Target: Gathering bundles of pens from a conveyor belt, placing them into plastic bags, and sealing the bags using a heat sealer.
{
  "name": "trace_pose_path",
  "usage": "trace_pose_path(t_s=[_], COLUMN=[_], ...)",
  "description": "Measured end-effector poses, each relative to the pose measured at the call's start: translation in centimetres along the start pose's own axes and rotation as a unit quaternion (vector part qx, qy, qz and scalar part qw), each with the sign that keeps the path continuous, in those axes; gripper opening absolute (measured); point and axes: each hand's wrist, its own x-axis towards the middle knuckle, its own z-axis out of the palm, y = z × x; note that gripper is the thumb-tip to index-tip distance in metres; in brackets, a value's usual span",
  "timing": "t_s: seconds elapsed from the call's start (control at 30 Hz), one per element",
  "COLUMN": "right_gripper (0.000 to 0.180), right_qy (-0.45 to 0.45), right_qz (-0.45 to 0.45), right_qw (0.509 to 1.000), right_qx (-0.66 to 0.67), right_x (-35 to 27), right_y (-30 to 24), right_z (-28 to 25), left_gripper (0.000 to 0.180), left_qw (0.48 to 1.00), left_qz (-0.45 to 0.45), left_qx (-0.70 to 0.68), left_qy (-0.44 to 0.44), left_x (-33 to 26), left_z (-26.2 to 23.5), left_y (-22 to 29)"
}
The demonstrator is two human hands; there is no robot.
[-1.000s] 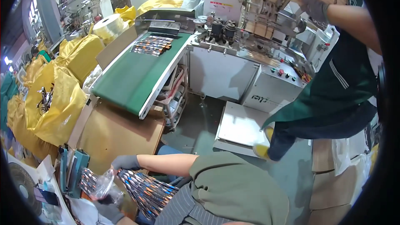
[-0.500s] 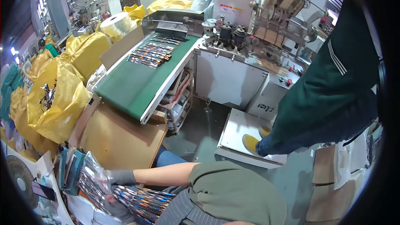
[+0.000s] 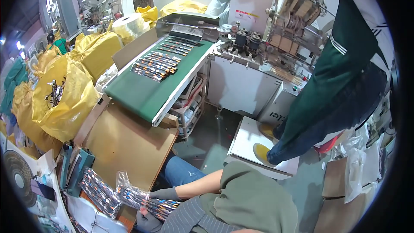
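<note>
My right hand (image 3: pixel 164 194), in a grey glove, reaches left across my lap and grips a bundle of colourful striped packets (image 3: pixel 159 206) at the mouth of a clear plastic bag (image 3: pixel 127 187). My left hand (image 3: pixel 145 222), also gloved, sits just below and holds the bundle from underneath. A second filled stack of the same packets (image 3: pixel 97 190) lies to the left of the bag. Further packets (image 3: pixel 155 64) lie in rows on the green conveyor belt (image 3: pixel 138 97).
A brown board (image 3: pixel 125 146) sits below the belt end. Yellow sacks (image 3: pixel 71 99) crowd the left. A packaging machine (image 3: pixel 276 30) stands behind. A person in a green top (image 3: pixel 345 73) stands on a white platform (image 3: pixel 246 142) at right. A fan (image 3: pixel 17 177) is at lower left.
The view has swung, and the standing person now fills more of the right side. My hands stay on the bag and packets, which sit a little further right in view.
</note>
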Motion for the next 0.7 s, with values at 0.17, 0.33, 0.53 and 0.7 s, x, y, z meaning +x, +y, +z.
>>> trace_pose_path(t_s=[0.17,0.33,0.53,0.7], right_gripper=[0.032,0.032,0.031,0.027], right_qy=[-0.005,0.017,-0.067,-0.077], right_qz=[0.025,0.022,-0.006,-0.003], right_qw=[0.999,1.0,0.998,0.997], right_qx=[-0.042,0.01,-0.018,-0.024], right_x=[-0.5,-1.7,-0.6,-2.4], right_y=[-0.7,-0.1,0.0,-0.6], right_z=[-0.6,0.4,-1.1,-0.5], left_gripper=[0.035,0.035,0.035,0.036], left_qw=[1.0,0.999,0.997,0.995], left_qz=[-0.011,-0.026,-0.045,-0.066], left_qx=[0.01,0.03,0.057,0.078], left_qy=[0.007,0.01,0.006,0.009], left_x=[-0.6,-1.0,-1.2,-2.0], left_z=[0.9,1.2,1.9,2.9], left_y=[-0.4,-0.9,-1.0,-0.5])
